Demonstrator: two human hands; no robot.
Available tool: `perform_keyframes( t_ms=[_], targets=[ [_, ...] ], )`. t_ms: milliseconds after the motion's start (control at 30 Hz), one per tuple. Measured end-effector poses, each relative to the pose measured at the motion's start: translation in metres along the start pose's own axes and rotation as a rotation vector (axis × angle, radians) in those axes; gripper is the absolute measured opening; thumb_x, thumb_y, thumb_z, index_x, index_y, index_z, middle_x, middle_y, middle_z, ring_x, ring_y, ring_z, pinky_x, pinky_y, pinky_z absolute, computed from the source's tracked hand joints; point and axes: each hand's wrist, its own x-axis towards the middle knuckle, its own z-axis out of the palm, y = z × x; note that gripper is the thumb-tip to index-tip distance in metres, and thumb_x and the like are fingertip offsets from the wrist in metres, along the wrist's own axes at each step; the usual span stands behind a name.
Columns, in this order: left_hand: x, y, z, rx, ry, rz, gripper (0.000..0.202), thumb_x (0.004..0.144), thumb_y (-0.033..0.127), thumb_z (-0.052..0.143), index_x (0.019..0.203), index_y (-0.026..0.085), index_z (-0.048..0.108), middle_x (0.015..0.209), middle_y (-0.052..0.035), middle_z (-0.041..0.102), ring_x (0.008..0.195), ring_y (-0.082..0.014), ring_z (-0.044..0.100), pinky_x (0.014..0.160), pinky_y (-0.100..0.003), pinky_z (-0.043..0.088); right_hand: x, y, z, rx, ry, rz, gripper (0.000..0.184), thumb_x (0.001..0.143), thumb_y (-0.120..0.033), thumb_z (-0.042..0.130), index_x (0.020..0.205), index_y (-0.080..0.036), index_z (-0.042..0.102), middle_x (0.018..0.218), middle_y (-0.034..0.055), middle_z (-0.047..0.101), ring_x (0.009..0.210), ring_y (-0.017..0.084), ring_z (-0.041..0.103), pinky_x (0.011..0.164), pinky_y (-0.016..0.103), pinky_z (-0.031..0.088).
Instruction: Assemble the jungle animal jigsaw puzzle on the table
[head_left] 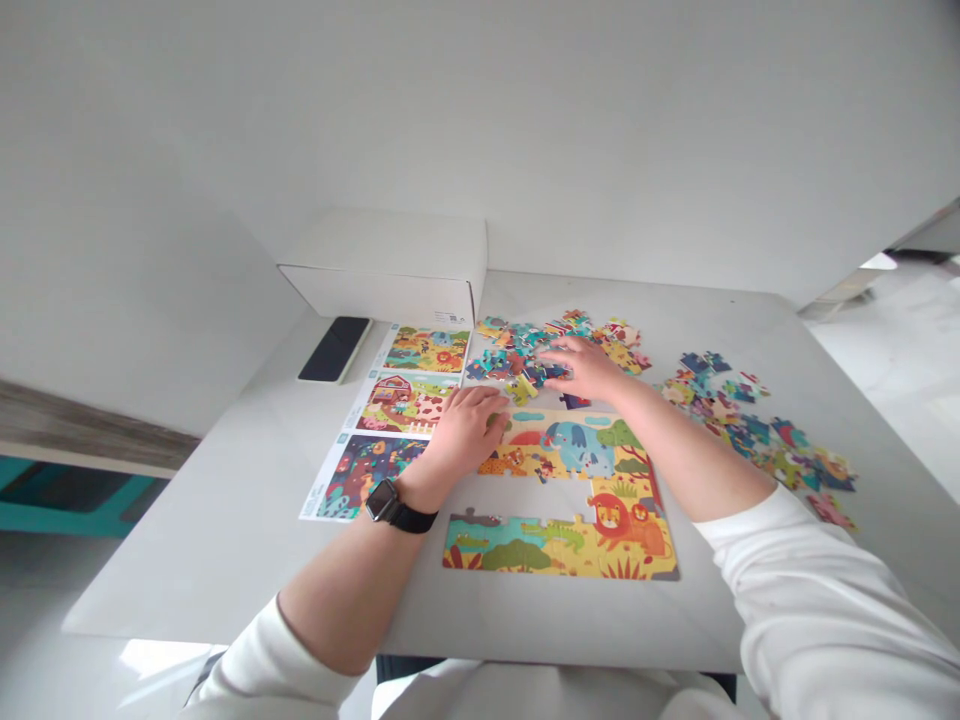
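Note:
My left hand (466, 428) lies with fingers stretched out at the upper left corner of a partly joined jigsaw puzzle (630, 535), covering part of it. I cannot see anything in its fingers. The puzzle shows elephants, lions and crocodiles, with a gap running in from the left between its upper and lower bands. Above the puzzle, my right hand (589, 368) reaches over a heap of loose puzzle pieces (510, 362), fingers apart and touching or just above them. A dark loose piece (574, 402) lies below its palm, close to the puzzle's top edge.
Left of the puzzle lies a sheet with three pictures (401, 402), partly under my left hand. A phone (335, 349) and a white box (382, 270) stand behind it. More loose pieces (750, 432) spread across the right side of the white table (225, 560). A wall borders the back.

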Motion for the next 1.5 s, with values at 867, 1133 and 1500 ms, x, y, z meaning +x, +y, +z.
perform_keyframes(
  t_ms=[867, 1133, 1500],
  targets=[
    [0.0, 0.003, -0.002, 0.058, 0.009, -0.013, 0.03, 0.104, 0.028, 0.061, 0.13, 0.026, 0.076, 0.146, -0.0104, 0.071, 0.137, -0.0322, 0.064, 0.122, -0.054, 0.047, 0.024, -0.055, 0.005, -0.04, -0.027, -0.134, 0.036, 0.107, -0.04, 0.067, 0.138, -0.03, 0.081, 0.152, 0.0133, 0.066, 0.146, 0.035, 0.056, 0.126, 0.055, 0.043],
    [0.0, 0.005, -0.007, 0.16, 0.016, -0.152, 0.047, 0.108, 0.036, 0.054, 0.153, 0.025, 0.062, 0.163, -0.0154, 0.059, 0.149, -0.0391, 0.054, 0.13, -0.067, 0.035, 0.027, -0.045, 0.008, -0.02, -0.028, -0.074, 0.042, 0.111, -0.033, 0.057, 0.15, -0.033, 0.072, 0.156, 0.009, 0.066, 0.148, 0.03, 0.057, 0.128, 0.054, 0.042],
    [-0.001, 0.002, -0.003, 0.175, -0.006, -0.179, 0.042, 0.108, 0.042, 0.054, 0.144, 0.027, 0.07, 0.16, -0.0139, 0.063, 0.15, -0.0413, 0.053, 0.129, -0.074, 0.032, 0.031, -0.02, 0.005, -0.11, 0.065, 0.18, 0.041, 0.109, -0.047, 0.055, 0.136, -0.026, 0.078, 0.14, 0.0158, 0.07, 0.135, 0.038, 0.064, 0.117, 0.056, 0.051]
  ],
)
